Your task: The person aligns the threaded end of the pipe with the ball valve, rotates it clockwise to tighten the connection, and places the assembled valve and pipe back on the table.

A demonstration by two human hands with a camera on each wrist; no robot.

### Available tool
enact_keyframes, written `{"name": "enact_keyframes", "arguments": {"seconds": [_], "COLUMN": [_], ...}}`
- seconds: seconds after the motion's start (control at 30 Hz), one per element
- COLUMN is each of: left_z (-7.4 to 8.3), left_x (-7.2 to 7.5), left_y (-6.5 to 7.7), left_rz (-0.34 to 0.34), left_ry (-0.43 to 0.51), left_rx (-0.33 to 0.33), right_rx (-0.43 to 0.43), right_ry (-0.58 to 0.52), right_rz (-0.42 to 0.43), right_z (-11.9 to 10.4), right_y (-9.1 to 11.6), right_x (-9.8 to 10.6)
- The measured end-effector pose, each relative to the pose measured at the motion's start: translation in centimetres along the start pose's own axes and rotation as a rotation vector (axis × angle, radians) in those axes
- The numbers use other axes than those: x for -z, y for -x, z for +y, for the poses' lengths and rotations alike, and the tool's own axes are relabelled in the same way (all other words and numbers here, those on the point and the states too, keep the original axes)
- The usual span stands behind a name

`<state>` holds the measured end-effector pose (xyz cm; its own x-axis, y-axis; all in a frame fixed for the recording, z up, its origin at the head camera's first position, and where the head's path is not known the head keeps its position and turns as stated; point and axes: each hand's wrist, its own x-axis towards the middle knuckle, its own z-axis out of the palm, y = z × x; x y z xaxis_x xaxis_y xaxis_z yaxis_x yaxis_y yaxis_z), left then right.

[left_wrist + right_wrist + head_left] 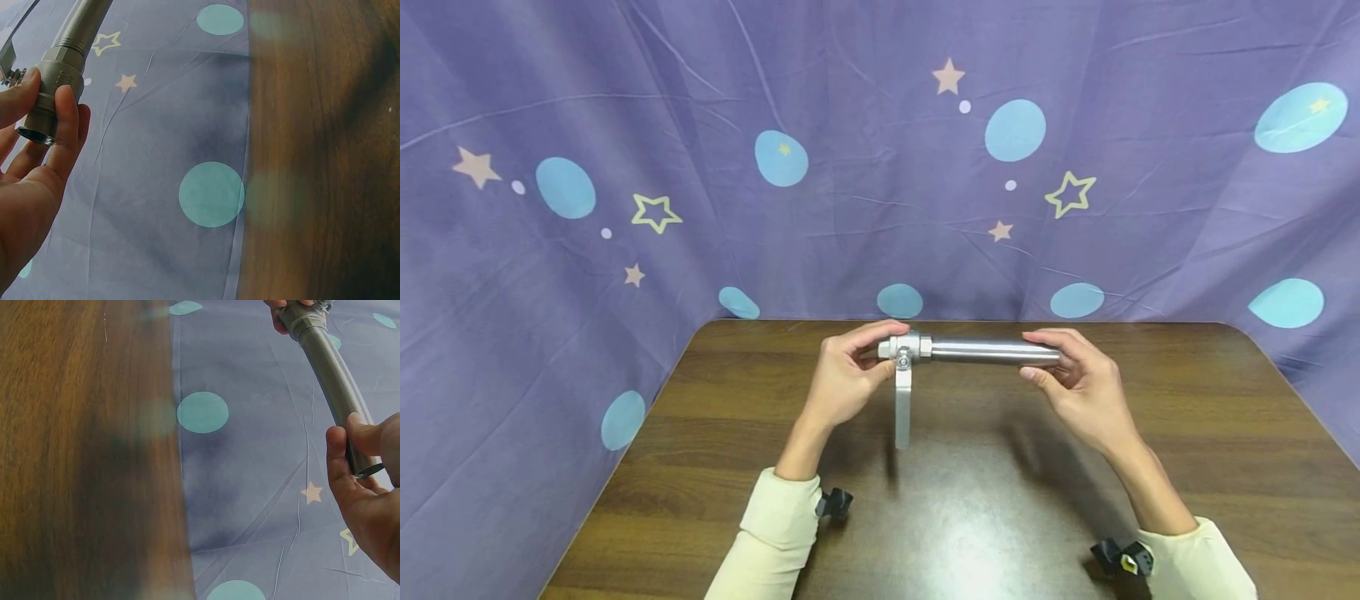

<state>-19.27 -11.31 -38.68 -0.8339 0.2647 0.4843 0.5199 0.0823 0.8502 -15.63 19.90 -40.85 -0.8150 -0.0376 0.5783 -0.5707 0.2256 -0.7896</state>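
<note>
Fingers (1054,336) on shiny silvery pipe (973,351)

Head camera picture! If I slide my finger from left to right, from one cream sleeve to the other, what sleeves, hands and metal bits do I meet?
Left sleeve → left hand → metal valve → shiny pipe → right hand → right sleeve.

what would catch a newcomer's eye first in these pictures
Probably the shiny metal pipe, held above the wooden table between the left hand, which grips the valve at one end, and the right hand at the other. Next comes the valve's flat lever, pointing down in the head view. Behind the table hangs a star-printed purple cloth.
</note>
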Motion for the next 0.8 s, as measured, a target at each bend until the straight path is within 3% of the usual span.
{"name": "enact_keyframes", "arguments": {"seconds": [0.27,0.8], "left_z": [-0.03,0.24], "left_x": [0.06,0.08], "left_y": [-0.03,0.01], "left_rz": [-0.005,-0.010], "left_ry": [-0.012,0.000], "left_rx": [-0.001,0.025], "right_rx": [0.004,0.003], "right_ry": [0.077,0.116], "right_rz": [0.005,0.001], "right_z": [0.25,0.22], "right_y": [0.01,0.01], "right_x": [0.04,0.13]}}
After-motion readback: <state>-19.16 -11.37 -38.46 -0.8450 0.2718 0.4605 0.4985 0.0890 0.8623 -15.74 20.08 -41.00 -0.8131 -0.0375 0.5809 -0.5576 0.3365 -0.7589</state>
